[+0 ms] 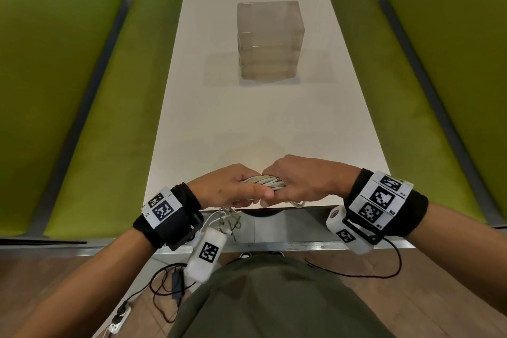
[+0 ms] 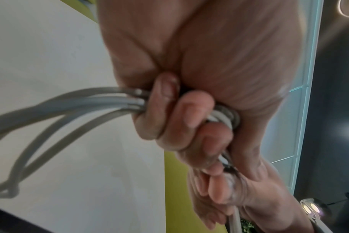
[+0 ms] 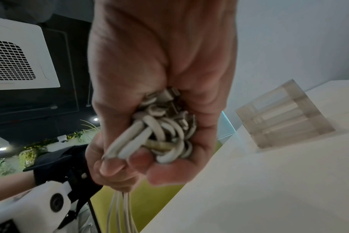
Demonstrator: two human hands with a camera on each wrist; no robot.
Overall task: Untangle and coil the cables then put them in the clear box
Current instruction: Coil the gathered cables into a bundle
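Note:
A bundle of white and grey cables (image 1: 264,181) is held between both hands above the near edge of the white table (image 1: 263,123). My left hand (image 1: 233,186) grips its left part, fingers curled round several strands (image 2: 114,102). My right hand (image 1: 299,181) grips the right part, a knotted clump with connectors (image 3: 161,129) in the palm. Loose cable ends (image 1: 227,219) hang below the hands. The clear box (image 1: 270,40) stands upright in the middle of the table, well beyond the hands.
Green benches (image 1: 104,118) (image 1: 406,107) run along both sides of the table. Black leads and a power strip (image 1: 120,313) lie on the wooden floor near my legs.

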